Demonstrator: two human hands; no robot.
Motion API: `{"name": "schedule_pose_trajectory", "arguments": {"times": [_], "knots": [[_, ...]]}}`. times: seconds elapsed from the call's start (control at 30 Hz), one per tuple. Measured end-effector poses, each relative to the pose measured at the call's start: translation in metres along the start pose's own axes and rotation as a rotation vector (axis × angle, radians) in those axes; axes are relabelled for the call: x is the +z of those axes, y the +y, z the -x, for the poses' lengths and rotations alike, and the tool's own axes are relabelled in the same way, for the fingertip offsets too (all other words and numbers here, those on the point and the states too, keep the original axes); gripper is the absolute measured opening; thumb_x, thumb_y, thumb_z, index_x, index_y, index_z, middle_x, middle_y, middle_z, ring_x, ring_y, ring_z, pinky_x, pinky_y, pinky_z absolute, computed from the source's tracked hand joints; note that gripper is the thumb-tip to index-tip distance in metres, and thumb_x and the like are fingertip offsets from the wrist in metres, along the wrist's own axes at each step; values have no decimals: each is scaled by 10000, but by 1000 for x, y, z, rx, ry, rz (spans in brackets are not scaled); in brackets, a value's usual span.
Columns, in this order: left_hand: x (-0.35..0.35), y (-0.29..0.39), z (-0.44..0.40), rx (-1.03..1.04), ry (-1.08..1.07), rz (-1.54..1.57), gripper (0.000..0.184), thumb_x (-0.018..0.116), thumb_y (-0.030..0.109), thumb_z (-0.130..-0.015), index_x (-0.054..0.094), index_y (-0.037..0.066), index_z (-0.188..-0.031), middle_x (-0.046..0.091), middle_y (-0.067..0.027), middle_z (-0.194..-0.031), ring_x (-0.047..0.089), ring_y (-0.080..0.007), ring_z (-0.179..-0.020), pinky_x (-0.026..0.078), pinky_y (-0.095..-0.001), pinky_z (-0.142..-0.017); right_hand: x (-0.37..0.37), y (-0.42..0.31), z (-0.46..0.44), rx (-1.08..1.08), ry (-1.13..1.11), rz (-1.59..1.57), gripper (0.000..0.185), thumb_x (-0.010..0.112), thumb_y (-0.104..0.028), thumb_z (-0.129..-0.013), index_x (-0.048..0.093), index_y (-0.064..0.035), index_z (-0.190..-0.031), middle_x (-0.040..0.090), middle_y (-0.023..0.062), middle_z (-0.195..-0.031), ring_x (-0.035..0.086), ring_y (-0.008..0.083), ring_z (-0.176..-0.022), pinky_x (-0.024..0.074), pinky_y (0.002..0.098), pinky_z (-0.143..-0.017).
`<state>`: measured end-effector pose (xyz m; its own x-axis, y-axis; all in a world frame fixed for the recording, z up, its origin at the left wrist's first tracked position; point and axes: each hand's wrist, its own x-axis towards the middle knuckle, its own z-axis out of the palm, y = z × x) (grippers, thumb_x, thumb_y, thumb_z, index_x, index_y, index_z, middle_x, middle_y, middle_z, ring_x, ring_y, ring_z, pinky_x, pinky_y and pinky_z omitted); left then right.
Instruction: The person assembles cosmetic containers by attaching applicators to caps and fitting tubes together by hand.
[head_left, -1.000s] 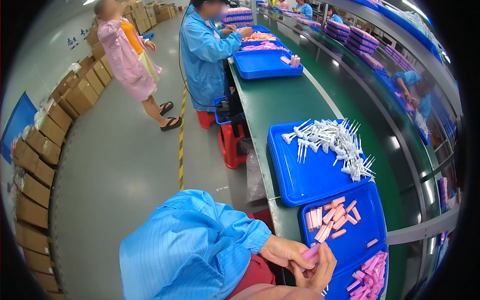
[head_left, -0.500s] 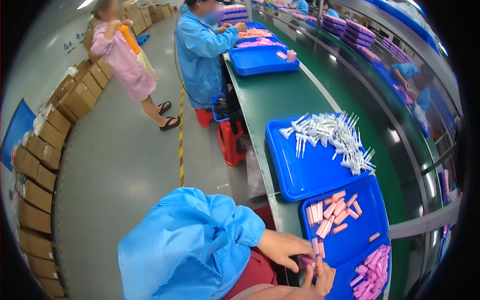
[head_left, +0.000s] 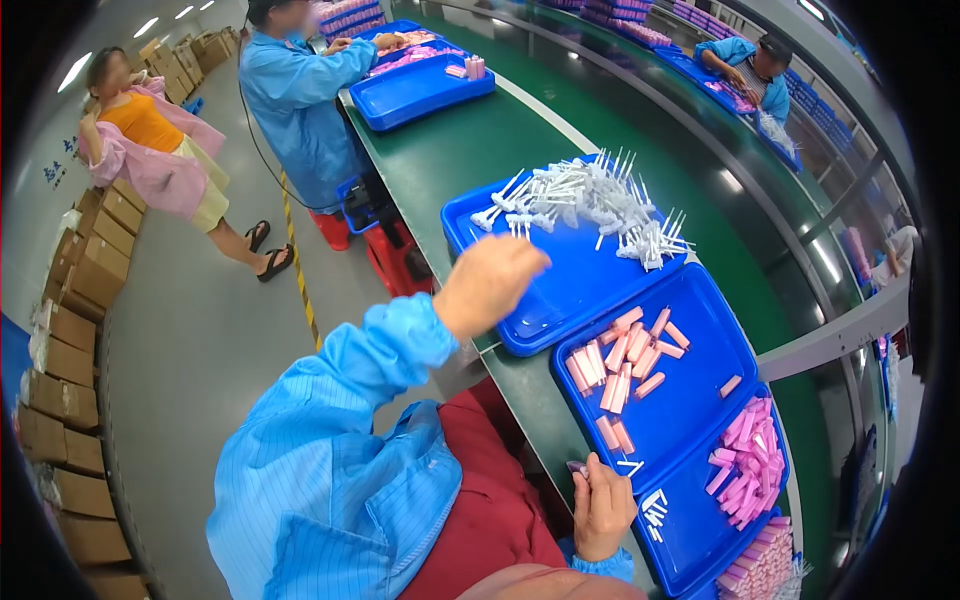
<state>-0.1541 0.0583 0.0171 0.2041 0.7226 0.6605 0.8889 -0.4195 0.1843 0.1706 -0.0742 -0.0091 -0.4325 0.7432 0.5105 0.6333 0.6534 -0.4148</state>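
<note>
My left hand (head_left: 490, 285) hangs over the near left edge of a blue tray (head_left: 540, 325). White plastic parts with thin stems (head_left: 570, 195) lie heaped on that tray's far side. The left fingers are blurred and partly turned away, so their grip is unclear. Lower down, my right hand (head_left: 603, 510) is closed, pinching a small purple-pink piece (head_left: 577, 468), mostly covered by the fingers. Beside it, a second blue tray (head_left: 690, 300) holds pale pink rectangular tubes (head_left: 620, 370). A third blue tray (head_left: 680, 570) holds bright pink pieces (head_left: 748, 460) and several small white sticks (head_left: 653, 515).
A green work surface (head_left: 420, 175) runs away from me, with another blue tray (head_left: 425, 95) farther along. A co-worker in blue (head_left: 300, 100) works there; another (head_left: 750, 75) sits across. A person in pink (head_left: 160, 150) stands in the aisle. A grey metal bar (head_left: 830, 325) crosses at right.
My hands were together around a pinkish piece; now the left has moved up to the tray of white parts while the right keeps a piece. The view has shifted; the standing person's pink coat is opened wider.
</note>
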Motion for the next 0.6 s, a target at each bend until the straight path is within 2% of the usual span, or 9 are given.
{"name": "schedule_pose_trajectory", "arguments": {"times": [0.1, 0.2, 0.23, 0.37, 0.47, 0.5, 0.6], "knots": [[13, -40, -19, -87, -5, -197, 148, 636, 76, -866, 685, 66, -1005, 653, -105, -939, 631, -283, -905, 481, -400, -793, -1, 0, 2, -14, -12, -3, 398, 814, -2, -761, 700, 14, -1141, 698, 122, -961, 643, 275, -758, 530, 366, -643], [30, -62, -26, -137, -120, -374, 102, 599, 68, -837, 667, 72, -913, 638, -104, -920, 635, -278, -934, 482, -398, -806, 0, 0, 1, -43, -18, 0, 386, 809, -12, -772, 698, 16, -1140, 699, 121, -962, 640, 277, -760, 527, 369, -641], [33, -67, -28, -121, -111, -367, 97, 618, 97, -846, 677, 66, -917, 640, -115, -922, 637, -286, -938, 485, -410, -811, 0, -2, 1, -43, -25, 7, 381, 807, -16, -777, 697, 17, -1140, 698, 122, -961, 639, 278, -761, 526, 370, -640], [36, -63, -28, -317, -221, -157, 132, 700, 151, -856, 693, 93, -974, 636, -96, -965, 633, -305, -970, 514, -439, -836, 1, -2, 1, 0, -41, 13, 360, 796, -26, -801, 690, 18, -1142, 699, 123, -960, 627, 279, -759, 518, 372, -637], [35, -64, -24, -229, -95, -122, 123, 701, 153, -857, 688, 100, -967, 637, -96, -976, 627, -296, -965, 513, -430, -855, 0, -1, 0, -9, -49, 10, 349, 792, -33, -811, 689, 17, -1140, 698, 117, -960, 621, 275, -756, 511, 373, -629], [31, -63, -25, -179, -65, -106, 132, 713, 179, -831, 670, 99, -927, 638, -87, -942, 613, -284, -978, 466, -427, -806, 0, 0, 1, -12, -51, 6, 347, 791, -35, -812, 689, 16, -1140, 698, 116, -960, 621, 275, -756, 509, 373, -627], [18, -57, -26, -215, -160, -40, 144, 716, 191, -829, 666, 111, -936, 641, -81, -935, 607, -280, -988, 453, -429, -812, 1, 2, 1, -26, -47, 3, 347, 792, -43, -814, 689, 15, -1140, 697, 115, -959, 620, 276, -753, 507, 375, -623]]}}
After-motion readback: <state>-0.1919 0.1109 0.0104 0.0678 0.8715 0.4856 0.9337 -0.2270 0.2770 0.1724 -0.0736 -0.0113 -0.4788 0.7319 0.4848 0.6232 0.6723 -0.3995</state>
